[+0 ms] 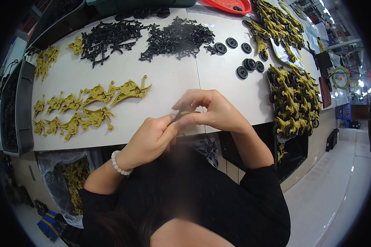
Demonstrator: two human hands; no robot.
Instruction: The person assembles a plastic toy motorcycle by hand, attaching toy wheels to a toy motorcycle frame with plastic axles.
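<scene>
My left hand [152, 132] and my right hand [208, 108] meet over the table's front edge, fingers closed round one small toy part. Between the fingertips shows a bit of olive-yellow plastic [186, 113] with something dark beside it; most of it is hidden. Left of my hands lie two rows of olive-yellow toy motorcycle bodies [97, 94]. Beyond them are two heaps of small black plastic parts [111, 39]. Several loose black toy wheels [250, 64] lie to the far right of my hands.
Toy motorcycles with black wheels crowd a tray [294, 101] at the right and another stack [278, 24] behind it. A red basin [231, 5] stands at the back. A dark bin [20, 107] borders the table's left; a lined bag of yellow parts [49, 173] sits below.
</scene>
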